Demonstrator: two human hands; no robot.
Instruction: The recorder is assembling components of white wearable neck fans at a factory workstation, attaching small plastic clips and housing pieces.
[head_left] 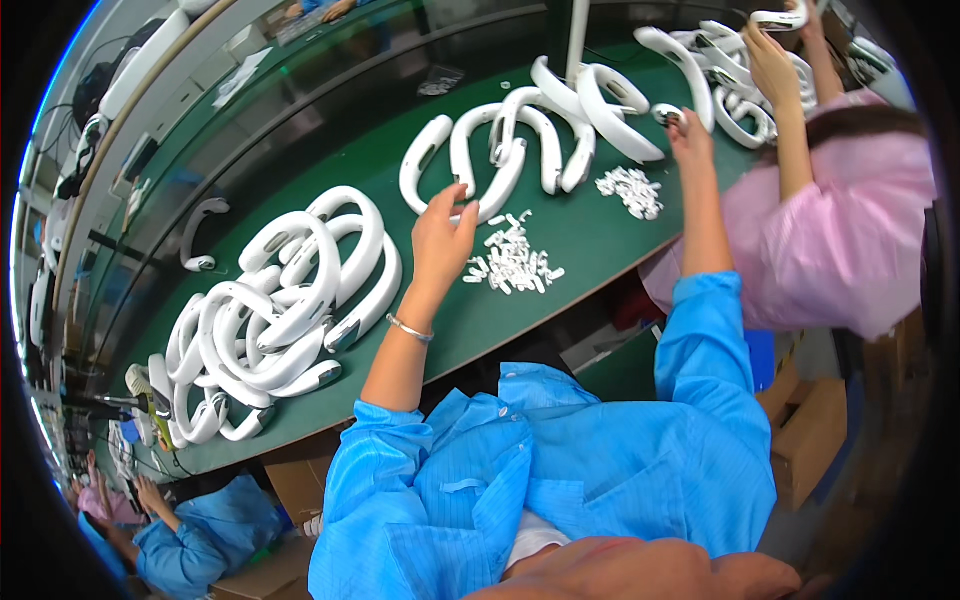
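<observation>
Over the green worktable, my left hand has its thumb and fingers apart, beside the near end of a white U-shaped neckband casing. It wears a bracelet and holds nothing that I can see. Farther right, my right hand pinches the dark-tipped end of a white curved casing; the fingers partly cover it. Between my hands lie several white casings, some overlapping, with dark ends. A heap of small white parts lies just right of my left hand, and a smaller heap is near my right wrist.
A large pile of white casings covers the table at left. One lone casing lies behind it. A pole rises at the back. At right, a person in pink handles another casing; a person in blue sits lower left.
</observation>
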